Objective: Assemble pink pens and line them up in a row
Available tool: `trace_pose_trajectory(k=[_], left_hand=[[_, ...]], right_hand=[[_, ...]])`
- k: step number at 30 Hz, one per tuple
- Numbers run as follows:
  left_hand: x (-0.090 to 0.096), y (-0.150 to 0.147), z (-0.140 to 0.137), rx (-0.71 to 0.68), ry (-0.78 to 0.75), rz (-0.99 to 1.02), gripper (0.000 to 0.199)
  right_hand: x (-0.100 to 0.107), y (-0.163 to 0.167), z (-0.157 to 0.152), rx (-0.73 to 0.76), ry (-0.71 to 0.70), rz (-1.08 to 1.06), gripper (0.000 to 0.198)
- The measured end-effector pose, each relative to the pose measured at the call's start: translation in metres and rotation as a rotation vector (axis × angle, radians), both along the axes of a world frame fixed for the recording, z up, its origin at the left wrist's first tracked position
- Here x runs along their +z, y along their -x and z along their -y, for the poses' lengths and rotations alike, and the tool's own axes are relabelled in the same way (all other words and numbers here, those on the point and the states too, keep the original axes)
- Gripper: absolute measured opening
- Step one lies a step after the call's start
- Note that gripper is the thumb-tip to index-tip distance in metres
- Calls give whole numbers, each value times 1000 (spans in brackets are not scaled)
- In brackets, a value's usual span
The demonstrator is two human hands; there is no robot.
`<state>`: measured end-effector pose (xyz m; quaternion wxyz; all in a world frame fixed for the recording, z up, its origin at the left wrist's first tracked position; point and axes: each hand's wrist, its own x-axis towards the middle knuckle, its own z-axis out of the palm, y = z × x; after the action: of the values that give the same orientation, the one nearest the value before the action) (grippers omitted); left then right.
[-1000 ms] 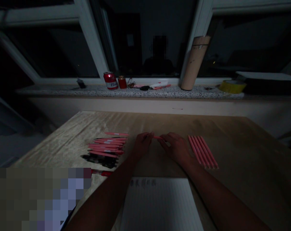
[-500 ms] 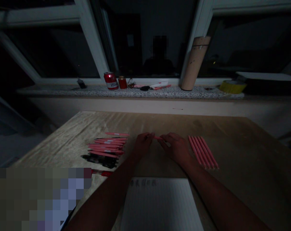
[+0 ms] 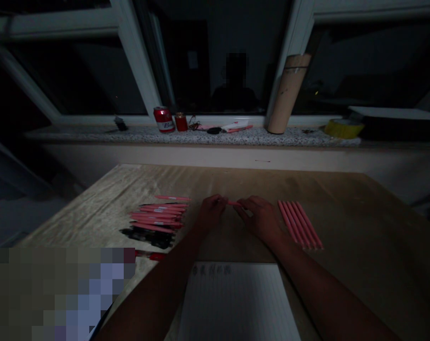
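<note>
Between my hands, over the middle of the table, is a pink pen [image 3: 233, 203] lying crosswise. My left hand [image 3: 214, 208] pinches its left end, and my right hand [image 3: 259, 213] has its fingers closed on the right end. Much of the pen is covered by my fingers. To the right of my right hand, several pink pens [image 3: 300, 225] lie side by side in a neat slanted row. Left of my left hand is a looser pile of pink pens [image 3: 160, 215], some with white labels, beside black pens [image 3: 149, 236].
A lined notepad [image 3: 238, 303] with writing at its top lies between my forearms. A red pen [image 3: 152, 255] is near my left forearm. On the windowsill [image 3: 136, 135] stand a red can [image 3: 164, 119], a small red jar [image 3: 181, 121], a cardboard tube [image 3: 289, 94] and yellow tape [image 3: 343, 129].
</note>
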<state>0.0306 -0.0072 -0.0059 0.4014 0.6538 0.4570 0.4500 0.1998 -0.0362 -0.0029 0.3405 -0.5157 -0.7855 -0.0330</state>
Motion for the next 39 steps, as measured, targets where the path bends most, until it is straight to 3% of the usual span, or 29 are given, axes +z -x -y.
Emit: trace_pose_trajectory(k=[6, 13, 23, 30, 39], left_hand=[[1, -1, 0, 51, 26, -51, 44], [3, -1, 1, -28, 12, 43, 29], [4, -2, 2, 46, 16, -36, 45], [3, -2, 1, -14, 31, 77, 30], [3, -3, 2, 79, 13, -54, 46]], right_hand=[[-3, -1, -1, 17, -12, -1, 25], [-1, 0, 0, 17, -18, -9, 26], [-3, 0, -1, 16, -28, -11, 25], [0, 0, 0, 4, -18, -5, 25], [0, 0, 0, 37, -21, -21, 24]])
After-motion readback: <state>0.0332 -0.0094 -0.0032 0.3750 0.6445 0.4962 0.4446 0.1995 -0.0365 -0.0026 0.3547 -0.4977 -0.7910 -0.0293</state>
